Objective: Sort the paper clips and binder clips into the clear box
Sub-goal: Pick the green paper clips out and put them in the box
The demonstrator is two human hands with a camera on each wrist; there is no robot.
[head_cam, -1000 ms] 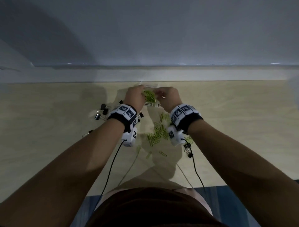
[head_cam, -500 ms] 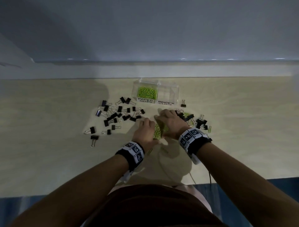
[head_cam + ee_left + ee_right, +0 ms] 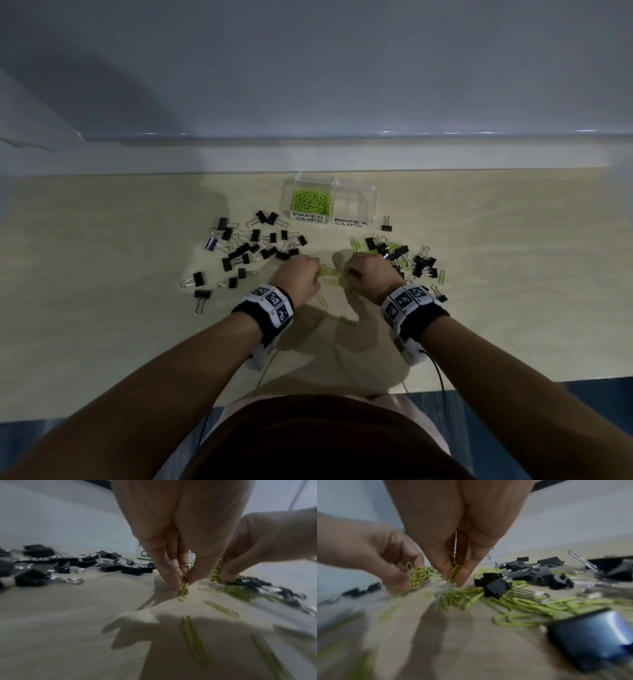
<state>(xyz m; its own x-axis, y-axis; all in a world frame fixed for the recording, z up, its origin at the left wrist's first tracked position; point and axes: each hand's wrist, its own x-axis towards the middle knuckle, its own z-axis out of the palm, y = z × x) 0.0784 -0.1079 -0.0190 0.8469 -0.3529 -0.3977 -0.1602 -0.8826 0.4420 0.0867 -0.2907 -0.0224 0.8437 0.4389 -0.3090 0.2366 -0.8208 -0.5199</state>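
**Both hands pinching green paper clips off the desk**

Mid-frame, the left hand (image 3: 301, 278) and right hand (image 3: 368, 277) each pinch a bunch of paper clips (image 3: 334, 274), fingertips together. These look light, thin and slippery, prone to tangle: best pinched in small clumps. The clear box (image 3: 329, 202) sits above, binder clips (image 3: 253, 246) scattered at left and right

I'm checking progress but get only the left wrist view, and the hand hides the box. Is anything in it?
Observer: Yes. The clear box holds green paper clips in its left compartment.
Operator: And the other side?
Observer: It looks empty; the binder clips lie on the table.
Operator: Is the right hand holding anything?
Observer: The right hand pinches paper clips at its fingertips.
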